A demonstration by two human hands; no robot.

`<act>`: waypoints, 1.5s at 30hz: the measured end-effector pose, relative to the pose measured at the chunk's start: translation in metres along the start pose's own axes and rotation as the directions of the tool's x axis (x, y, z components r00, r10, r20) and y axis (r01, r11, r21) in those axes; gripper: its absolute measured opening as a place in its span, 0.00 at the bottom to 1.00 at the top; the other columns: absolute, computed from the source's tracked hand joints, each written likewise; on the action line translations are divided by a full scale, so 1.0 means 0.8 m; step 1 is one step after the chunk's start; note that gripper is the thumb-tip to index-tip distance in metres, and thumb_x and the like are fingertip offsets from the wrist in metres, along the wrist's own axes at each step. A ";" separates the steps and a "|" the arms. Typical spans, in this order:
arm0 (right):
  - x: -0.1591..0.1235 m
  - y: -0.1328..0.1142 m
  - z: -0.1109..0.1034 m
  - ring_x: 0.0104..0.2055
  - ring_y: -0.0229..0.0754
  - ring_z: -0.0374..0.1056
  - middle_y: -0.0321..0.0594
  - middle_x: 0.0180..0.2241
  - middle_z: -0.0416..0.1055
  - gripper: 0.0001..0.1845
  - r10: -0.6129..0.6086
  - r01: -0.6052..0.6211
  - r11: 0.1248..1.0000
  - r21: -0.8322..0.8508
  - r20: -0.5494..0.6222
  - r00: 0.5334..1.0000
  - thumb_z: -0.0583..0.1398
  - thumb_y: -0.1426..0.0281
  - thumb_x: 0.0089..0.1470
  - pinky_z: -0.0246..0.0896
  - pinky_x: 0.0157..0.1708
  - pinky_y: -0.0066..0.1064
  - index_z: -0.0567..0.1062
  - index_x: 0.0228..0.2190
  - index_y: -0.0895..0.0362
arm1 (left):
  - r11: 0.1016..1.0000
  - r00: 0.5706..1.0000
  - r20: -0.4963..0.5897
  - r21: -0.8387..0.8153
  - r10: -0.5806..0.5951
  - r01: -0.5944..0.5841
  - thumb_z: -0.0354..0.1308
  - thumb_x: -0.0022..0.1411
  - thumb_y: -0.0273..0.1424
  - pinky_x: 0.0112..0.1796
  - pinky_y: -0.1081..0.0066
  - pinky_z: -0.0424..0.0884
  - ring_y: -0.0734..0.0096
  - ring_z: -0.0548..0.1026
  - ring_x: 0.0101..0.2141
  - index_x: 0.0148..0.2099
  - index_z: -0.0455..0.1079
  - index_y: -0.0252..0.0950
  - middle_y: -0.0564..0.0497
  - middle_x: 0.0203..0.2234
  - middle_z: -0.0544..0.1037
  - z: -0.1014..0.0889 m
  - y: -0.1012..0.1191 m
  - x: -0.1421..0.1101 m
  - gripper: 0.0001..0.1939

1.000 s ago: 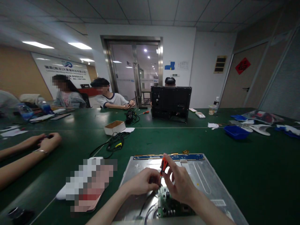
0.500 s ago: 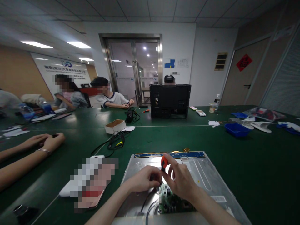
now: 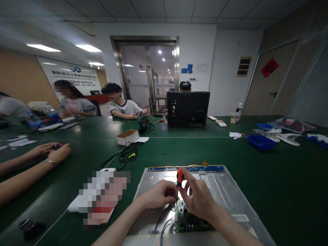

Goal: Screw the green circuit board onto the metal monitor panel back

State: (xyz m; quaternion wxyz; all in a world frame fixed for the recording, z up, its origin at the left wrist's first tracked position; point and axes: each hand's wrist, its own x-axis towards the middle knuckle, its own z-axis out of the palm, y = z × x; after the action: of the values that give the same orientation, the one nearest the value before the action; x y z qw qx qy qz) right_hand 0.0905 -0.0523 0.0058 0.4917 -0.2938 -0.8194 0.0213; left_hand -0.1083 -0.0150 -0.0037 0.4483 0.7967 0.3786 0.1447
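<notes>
An orange-and-black screwdriver [image 3: 180,176] stands nearly upright in my right hand [image 3: 201,198], its shaft pointing down at the corner of a green circuit board [image 3: 188,222]. My left hand [image 3: 160,196] is closed beside the shaft, fingertips pinched at the board's edge; what they hold, if anything, is hidden. The board lies on a silver metal display panel [image 3: 228,201] on the table in front of me. Dark cables [image 3: 164,225] run from the board's left side. Along the panel's far edge lies a narrow blue circuit strip [image 3: 212,168].
Left of the panel lie blurred-out phones [image 3: 109,205]. A small open box [image 3: 127,137] and black cables [image 3: 130,152] lie beyond them. A blue tray [image 3: 261,142] is at the right, a black monitor housing [image 3: 188,109] at the far side. Another person's hands [image 3: 55,152] rest at the left.
The view has shifted slightly. Both my hands and the screwdriver keep nearly the same place over the board.
</notes>
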 end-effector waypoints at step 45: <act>0.001 -0.003 -0.005 0.21 0.41 0.70 0.39 0.30 0.76 0.34 0.034 -0.034 0.999 0.009 0.060 0.998 0.52 0.72 0.62 0.62 0.20 0.31 0.46 0.66 0.56 | 1.000 1.000 0.015 0.018 0.025 -0.025 0.56 0.51 0.27 0.32 0.73 0.65 0.69 0.69 0.30 0.35 0.71 0.35 0.53 0.28 0.72 0.000 0.007 0.001 0.07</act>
State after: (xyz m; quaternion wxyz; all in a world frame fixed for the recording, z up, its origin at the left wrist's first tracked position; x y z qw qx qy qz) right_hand 0.0923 -0.0549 0.0094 0.4681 -0.3044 -0.8285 0.0427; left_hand -0.1053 -0.0162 0.0013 0.4419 0.8064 0.3668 0.1410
